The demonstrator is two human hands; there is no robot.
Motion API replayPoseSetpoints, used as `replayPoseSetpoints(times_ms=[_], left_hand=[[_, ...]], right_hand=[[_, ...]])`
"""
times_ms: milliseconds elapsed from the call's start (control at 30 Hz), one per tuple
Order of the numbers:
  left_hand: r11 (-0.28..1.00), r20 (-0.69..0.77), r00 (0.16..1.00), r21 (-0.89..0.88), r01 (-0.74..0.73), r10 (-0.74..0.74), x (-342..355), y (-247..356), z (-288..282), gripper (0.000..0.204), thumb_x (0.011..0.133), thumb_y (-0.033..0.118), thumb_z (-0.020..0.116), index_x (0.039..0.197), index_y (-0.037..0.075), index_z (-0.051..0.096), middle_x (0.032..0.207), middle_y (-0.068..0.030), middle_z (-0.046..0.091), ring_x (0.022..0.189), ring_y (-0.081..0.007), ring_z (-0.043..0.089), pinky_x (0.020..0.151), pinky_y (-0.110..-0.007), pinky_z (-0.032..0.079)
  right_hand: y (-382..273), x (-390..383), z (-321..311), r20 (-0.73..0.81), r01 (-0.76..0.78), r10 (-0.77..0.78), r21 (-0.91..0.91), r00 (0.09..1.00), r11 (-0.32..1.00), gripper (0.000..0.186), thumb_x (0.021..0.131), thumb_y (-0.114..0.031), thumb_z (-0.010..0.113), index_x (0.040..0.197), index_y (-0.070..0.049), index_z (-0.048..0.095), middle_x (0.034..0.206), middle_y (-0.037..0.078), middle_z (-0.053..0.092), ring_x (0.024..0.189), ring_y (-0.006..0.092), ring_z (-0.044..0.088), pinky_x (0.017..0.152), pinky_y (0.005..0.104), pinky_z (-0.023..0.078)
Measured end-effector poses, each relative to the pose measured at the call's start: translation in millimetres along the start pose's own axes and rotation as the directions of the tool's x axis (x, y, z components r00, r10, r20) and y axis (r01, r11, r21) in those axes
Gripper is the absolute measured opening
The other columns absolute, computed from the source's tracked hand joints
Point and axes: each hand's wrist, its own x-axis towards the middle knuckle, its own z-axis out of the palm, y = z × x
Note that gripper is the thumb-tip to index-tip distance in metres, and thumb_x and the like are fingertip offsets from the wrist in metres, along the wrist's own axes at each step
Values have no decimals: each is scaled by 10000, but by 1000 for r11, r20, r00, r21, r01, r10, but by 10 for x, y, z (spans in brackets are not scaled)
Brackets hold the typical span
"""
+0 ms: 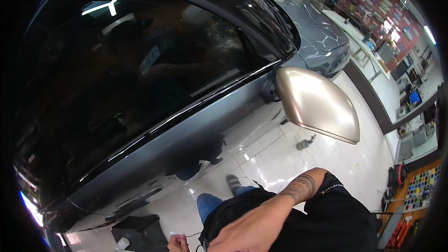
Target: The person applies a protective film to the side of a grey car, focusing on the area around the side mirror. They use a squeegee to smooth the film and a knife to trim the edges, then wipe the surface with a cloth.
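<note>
My right hand reaches across my body at the bottom of the view, back of the hand up. Its fingers run out past the lower edge, so their hold is hidden. My left hand shows only in part at the lower edge, with its fingers bent together. A small whitish piece sits at its fingertips, too small to name. A thin dark cord runs between the two hands. Beside me stands a dark grey car, its door nearest, with a champagne-coloured side mirror.
A black box with a white bottle by it is on the floor at lower left. A grey spray bottle is on the tiles below the mirror. A rack of colour samples and a white counter stand right.
</note>
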Motion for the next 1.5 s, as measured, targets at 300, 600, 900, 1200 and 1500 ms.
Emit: replayPoseSetpoints(times_ms=[300, 600, 900, 1200, 1500], left_hand=[[649, 388, 539, -255, -717, 748, 1556, 2816, 519, 87, 808, -12, 629, 894, 0, 637, 767, -152, 607, 631, -297, 594, 584, -337, 470], [319, 173, 305, -60, -946, 936, 2101, 3844, 1101, 224, 833, 95, 650, 1042, 15, 641, 778, -114, 629, 638, -301, 643, 576, -362, 521], [376, -29, 375, 71, -924, 927, 2086, 3839, 1206, 213, 812, 76, 668, 1020, 33, 652, 718, -78, 626, 571, -254, 615, 529, -334, 481], [445, -63, 445, 252, -859, 894, 2104, 4016, 1489, 177, 800, 92, 676, 974, 59, 675, 713, -62, 628, 577, -244, 613, 535, -327, 470], [466, 50, 500, 295, -834, 864, 2061, 4189, 1650, 132, 805, 108, 668, 930, 68, 690, 786, -93, 675, 641, -269, 641, 572, -347, 477]], right_hand=[[-69, -751, -1177, -866, -882, -260, -463, 427, 94, 169, 744, 14, 592, 901, -50, 602, 835, 121, 577, 721, 315, 609, 600, 393, 487], [218, -1082, -2152, -863, -862, 94, -503, 497, -63, 209, 764, -72, 637, 957, -95, 716, 868, 114, 697, 799, 310, 663, 714, 406, 530], [137, -923, -2297, -744, -754, 233, -654, 626, -61, 129, 758, -101, 660, 875, -54, 688, 765, 133, 676, 734, 332, 656, 667, 419, 522], [152, -998, -2548, -551, -553, 214, -831, 807, -59, 111, 744, -121, 651, 685, -28, 640, 601, 160, 599, 600, 355, 619, 548, 431, 492], [202, -1118, -2638, -493, -507, 207, -862, 845, 18, 117, 777, -115, 625, 722, -12, 634, 618, 172, 605, 613, 364, 614, 558, 439, 489]])
